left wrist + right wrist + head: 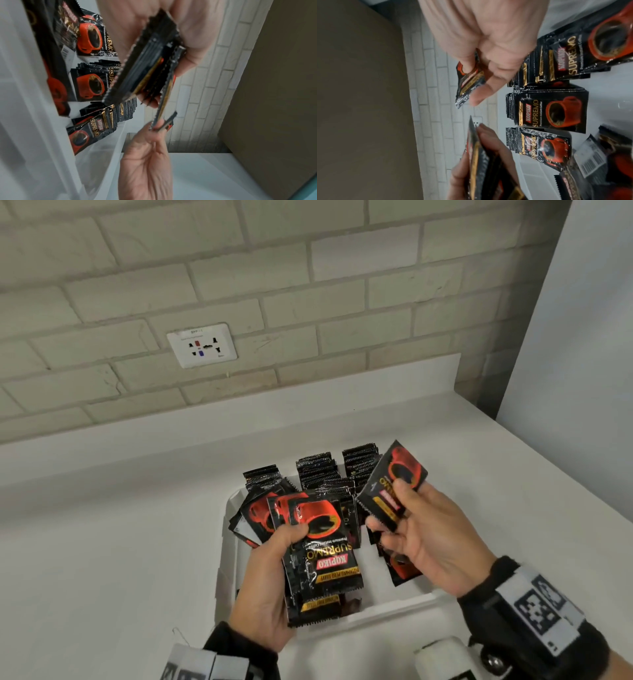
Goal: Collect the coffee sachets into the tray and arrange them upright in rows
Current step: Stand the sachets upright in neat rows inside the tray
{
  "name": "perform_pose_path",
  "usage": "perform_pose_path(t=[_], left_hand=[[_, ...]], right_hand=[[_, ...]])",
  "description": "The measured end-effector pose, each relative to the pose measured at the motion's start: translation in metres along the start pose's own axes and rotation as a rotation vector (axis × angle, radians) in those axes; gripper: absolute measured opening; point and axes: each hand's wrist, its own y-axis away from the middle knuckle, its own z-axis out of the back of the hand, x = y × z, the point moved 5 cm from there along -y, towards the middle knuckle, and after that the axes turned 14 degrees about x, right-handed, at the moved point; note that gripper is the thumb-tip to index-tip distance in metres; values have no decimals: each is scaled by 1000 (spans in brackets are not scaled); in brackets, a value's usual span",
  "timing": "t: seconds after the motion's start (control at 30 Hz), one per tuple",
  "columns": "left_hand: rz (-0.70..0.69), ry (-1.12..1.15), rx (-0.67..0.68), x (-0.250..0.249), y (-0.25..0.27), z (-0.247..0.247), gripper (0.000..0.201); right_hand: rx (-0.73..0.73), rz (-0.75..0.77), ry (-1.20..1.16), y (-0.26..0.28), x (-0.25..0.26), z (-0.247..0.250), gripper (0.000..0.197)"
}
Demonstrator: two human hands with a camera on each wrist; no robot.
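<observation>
Nearest the lens, low in the head view, the left hand point(265, 583) grips a fanned stack of sachets point(318, 556) over the white tray point(394, 606), thumb curled across their faces. Right of centre, the right hand point(428, 539) pinches a single sachet point(392, 482) between thumb and fingers. They look light, limp and glossy, likely slippery; hold them by the crimped edges.

A tray point(224, 556) sits on the countertop point(102, 525) before the brick wall point(308, 285), which carries a socket plate point(202, 345) behind and to the tray's left. Three rows of upright sachets point(317, 470) stand side by side at the tray's far end. Above the tray, the left hand point(265, 587) holds a stack of sachets point(318, 553), and to its right the right hand point(431, 539) pinches a single sachet point(394, 477).
</observation>
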Motion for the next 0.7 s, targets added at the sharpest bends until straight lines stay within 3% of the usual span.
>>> perform_pose_path(t=[0.1, 0.17, 0.23, 0.3, 0.37, 0.47, 0.6, 0.7], left_hand=[[-65, -26, -46, -5, 2, 0, 24], [-86, -31, -69, -6, 2, 0, 11], [-135, -78, -67, -6, 0, -1, 17], [-197, -131, -44, -7, 0, -8, 21], [-228, -149, -22, -9, 3, -12, 20], [-237, -125, -45, -9, 8, -5, 21], [-332, -38, -117, -24, 17, 10, 37], [-459, -6, -156, -50, 30, 24, 23]], right_hand=[[124, -58, 1, 5, 1, -3, 25], [216, -121, 127, 9, -4, -8, 37], [234, -175, 313, 11, -14, -11, 46], [211, -181, 489, 11, -24, -17, 40], [167, -138, 611, 11, -28, -22, 19], [146, -117, 579, 8, -28, -23, 15], [146, -97, 310, 3, -12, -29, 26], [124, -34, 296, -7, 19, -34, 22]])
